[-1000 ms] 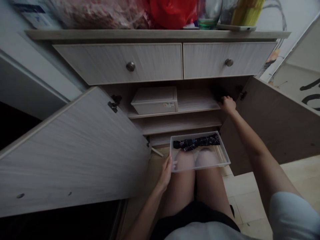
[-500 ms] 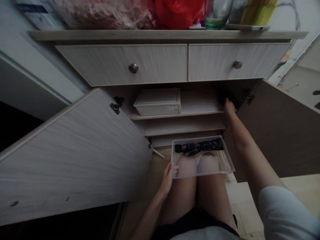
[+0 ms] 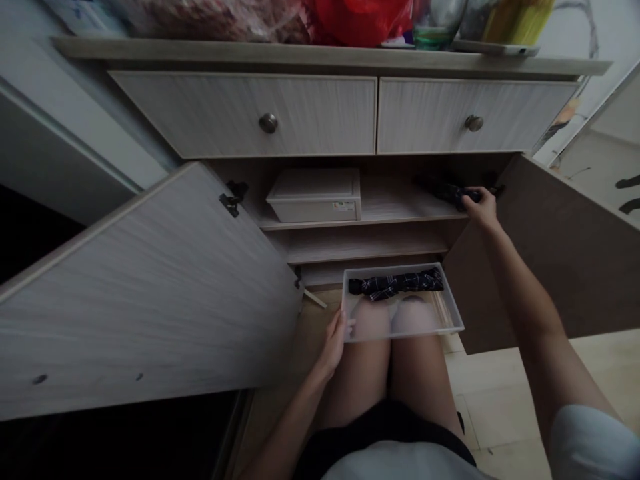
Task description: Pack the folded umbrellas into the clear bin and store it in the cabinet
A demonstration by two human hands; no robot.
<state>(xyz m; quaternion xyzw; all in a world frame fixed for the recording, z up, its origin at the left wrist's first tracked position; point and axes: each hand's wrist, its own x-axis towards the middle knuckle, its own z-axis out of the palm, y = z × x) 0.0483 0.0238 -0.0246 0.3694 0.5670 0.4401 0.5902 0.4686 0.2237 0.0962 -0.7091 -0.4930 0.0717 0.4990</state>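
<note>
My left hand grips the left side of a clear plastic tray, which rests over my knees. Inside the tray, along its far side, lies a folded dark plaid umbrella. My right hand is closed on the near end of a long dark object at the right of the cabinet's upper shelf; its far end is lost in shadow. A white lidded box sits on the left of that same shelf.
Cabinet doors stand open at left and right. Two knobbed drawers are closed above. Bags, a red bag and a glass stand on the cabinet top. A lower shelf lies below the box.
My right hand has moved right and toward me, bringing the dark object partly out of the shadow. The view has tilted slightly downward. My left hand still holds the tray.
</note>
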